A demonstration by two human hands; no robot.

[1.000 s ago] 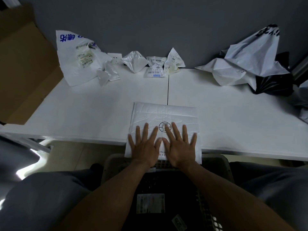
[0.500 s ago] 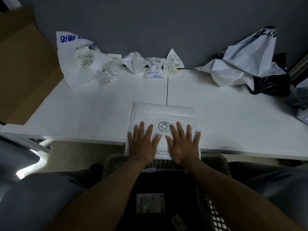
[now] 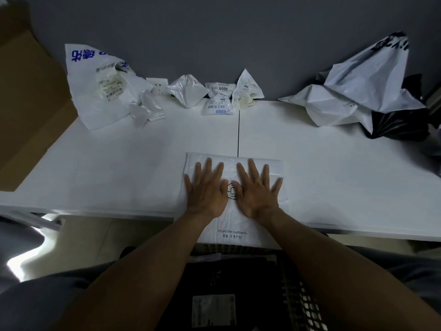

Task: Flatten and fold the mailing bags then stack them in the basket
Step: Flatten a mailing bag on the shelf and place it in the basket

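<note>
We have one white padded mailing bag [image 3: 229, 222] flat on the white table [image 3: 114, 163], square to us and lying across the dark seam [image 3: 238, 132] between the two tabletops. Its near end hangs past the table's front edge, over the far rim of the basket [image 3: 304, 304] in our lap. Our left hand [image 3: 206, 191] presses palm-down on the bag's left half, fingers straight and spread, gripping nothing. Between the thumbs shows part of a round black logo [image 3: 232, 191], and below the wrists a printed line reads "Enjoy the outdoors." Our right hand [image 3: 256, 191] lies the same way on the right half, flat and splayed, its little finger reaching the bag's right edge. The bag's surface looks quilted and faintly wrinkled (the far edge is straight and lies flush).

At the far left stands brown cardboard [image 3: 28, 103], beside the table's left edge. Along the grey back wall, a large white bag with blue print [image 3: 95, 96] leans upright, with small crumpled clear bags [image 3: 146, 109] at its foot. Next come little white pouches [image 3: 188, 91], one labelled 3005 [image 3: 220, 88]. To the right rises a heap of white bags [image 3: 358, 87] against a black one [image 3: 401, 123]. Between these piles and our bag the tabletop is bare on both sides. In the basket lies a dark folded bag with a pale label [image 3: 213, 310].
</note>
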